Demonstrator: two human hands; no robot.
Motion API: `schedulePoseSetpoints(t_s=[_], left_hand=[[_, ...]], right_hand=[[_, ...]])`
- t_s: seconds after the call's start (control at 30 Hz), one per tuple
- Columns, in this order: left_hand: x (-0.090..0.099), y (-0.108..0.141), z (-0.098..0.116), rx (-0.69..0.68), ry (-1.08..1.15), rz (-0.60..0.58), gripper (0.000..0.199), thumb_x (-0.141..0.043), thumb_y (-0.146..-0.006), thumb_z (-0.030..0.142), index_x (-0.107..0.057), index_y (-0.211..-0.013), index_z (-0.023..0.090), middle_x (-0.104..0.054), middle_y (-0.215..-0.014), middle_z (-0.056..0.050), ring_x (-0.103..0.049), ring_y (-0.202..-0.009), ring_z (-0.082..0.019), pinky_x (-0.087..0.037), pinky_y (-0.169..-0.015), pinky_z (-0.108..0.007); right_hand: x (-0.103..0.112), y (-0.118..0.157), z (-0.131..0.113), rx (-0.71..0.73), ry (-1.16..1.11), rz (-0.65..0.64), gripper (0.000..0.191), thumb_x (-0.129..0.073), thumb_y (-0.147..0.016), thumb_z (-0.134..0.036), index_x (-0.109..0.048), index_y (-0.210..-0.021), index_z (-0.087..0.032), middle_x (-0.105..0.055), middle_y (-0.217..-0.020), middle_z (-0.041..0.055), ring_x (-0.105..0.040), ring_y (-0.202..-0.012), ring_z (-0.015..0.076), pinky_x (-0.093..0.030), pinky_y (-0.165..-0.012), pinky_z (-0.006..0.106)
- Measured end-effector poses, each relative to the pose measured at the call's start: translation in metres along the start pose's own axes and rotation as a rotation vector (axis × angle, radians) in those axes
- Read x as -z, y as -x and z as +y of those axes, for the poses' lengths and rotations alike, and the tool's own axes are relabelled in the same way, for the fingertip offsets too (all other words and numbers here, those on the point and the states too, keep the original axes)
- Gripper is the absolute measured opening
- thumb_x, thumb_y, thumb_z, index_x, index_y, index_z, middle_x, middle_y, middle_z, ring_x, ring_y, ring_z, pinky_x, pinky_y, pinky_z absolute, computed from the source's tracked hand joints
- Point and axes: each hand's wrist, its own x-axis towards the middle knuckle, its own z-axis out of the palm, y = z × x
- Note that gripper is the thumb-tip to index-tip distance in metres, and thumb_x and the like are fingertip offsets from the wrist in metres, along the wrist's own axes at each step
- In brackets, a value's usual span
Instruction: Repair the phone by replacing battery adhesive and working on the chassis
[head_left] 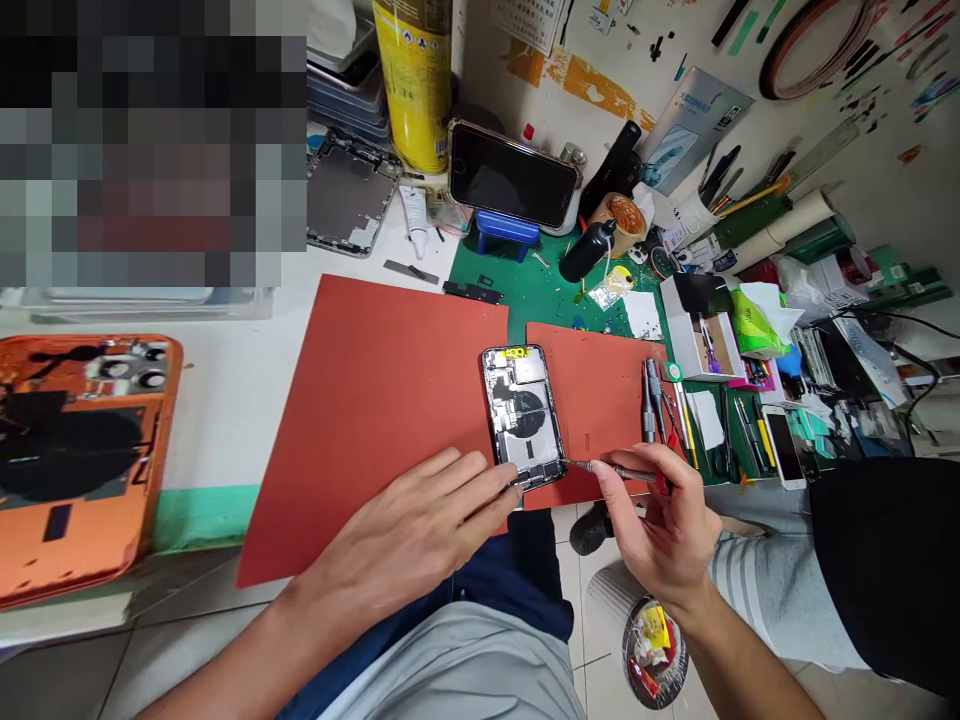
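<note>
uncovered phone (538,448) lies over the gap between two red mats (390,390), insides upward, presumably to leave its parts reachable. at its near left corner the left hand (424,515) touches the edge, probably steadying it; those fingers are stretched and slightly bent, but whether they pinch cannot be told. the right hand (667,520) grasps a slim tool (628,472) between thumb and curled fingers, tip at the phone's near right edge.
</note>
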Motion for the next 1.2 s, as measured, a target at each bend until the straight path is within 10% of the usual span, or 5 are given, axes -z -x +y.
schedulePoseSetpoints(t_s=[0.3, 0.8, 1.2], left_hand=[[0.004, -0.003, 0.002, 0.005, -0.007, 0.018, 0.034, -0.046, -0.108, 0.001, -0.071, -0.127, 0.015, -0.075, -0.117, -0.007, -0.057, -0.089, -0.022, -0.045, -0.083, -0.037], [0.004, -0.002, 0.004, 0.001, -0.05, 0.047, 0.032, -0.047, -0.109, 0.004, -0.074, -0.12, 0.016, -0.075, -0.107, -0.005, -0.058, -0.09, -0.023, -0.043, -0.084, -0.04], [0.002, 0.003, 0.004, 0.002, -0.069, 0.007, 0.031, -0.053, -0.104, 0.0, -0.073, -0.119, 0.018, -0.074, -0.111, -0.007, -0.059, -0.09, -0.022, -0.047, -0.083, -0.037]], right_hand=[[0.015, -0.031, -0.013, 0.258, 0.207, -0.239, 0.016, -0.075, -0.102, -0.016, -0.062, -0.108, -0.023, -0.074, -0.079, -0.0017, -0.069, -0.06, 0.0133, -0.055, -0.057, 0.028], [0.018, -0.045, -0.007, 0.293, -0.048, -0.542, 0.027, -0.056, -0.104, -0.001, -0.046, -0.099, -0.025, -0.059, -0.085, 0.0014, -0.058, -0.076, 0.0172, -0.049, -0.066, 0.03], [0.016, -0.041, -0.013, 0.232, 0.076, -0.378, 0.015, -0.061, -0.103, -0.01, -0.053, -0.104, -0.023, -0.058, -0.079, -0.0013, -0.055, -0.064, 0.015, -0.045, -0.058, 0.028]])
